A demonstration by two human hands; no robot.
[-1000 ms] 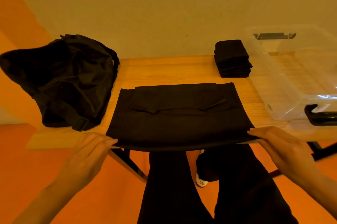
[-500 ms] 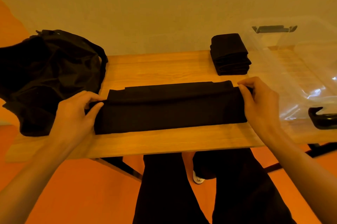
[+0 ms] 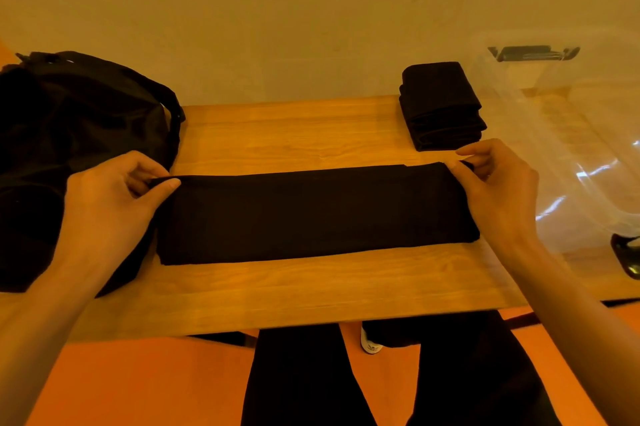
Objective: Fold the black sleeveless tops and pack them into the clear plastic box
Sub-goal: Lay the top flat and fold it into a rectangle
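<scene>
A black sleeveless top (image 3: pixel 318 214) lies on the wooden bench (image 3: pixel 294 290), folded into a long flat band that runs left to right across the middle. The left hand (image 3: pixel 107 204) has its fingers (image 3: pixel 149 166) and thumb clamped on the band's far left corner. The right hand (image 3: pixel 498 190) pinches the far right corner in the same way, fingers curled over the edge. Both near corners rest flat on the wood.

At the far right of the bench sits a stack of folded black tops (image 3: pixel 441 107), just beside the clear plastic box (image 3: pixel 571 134). The box stands at the right edge, with a dark latch on its far rim and another on its near rim (the tops are all outside it). A black bag (image 3: pixel 79 134) is slumped at the left end, touching the left hand's side of the band.

Below the bench edge are black trouser legs and a white shoe (image 3: pixel 372 344); a small dark mark on the shoe is too blurred to read.
</scene>
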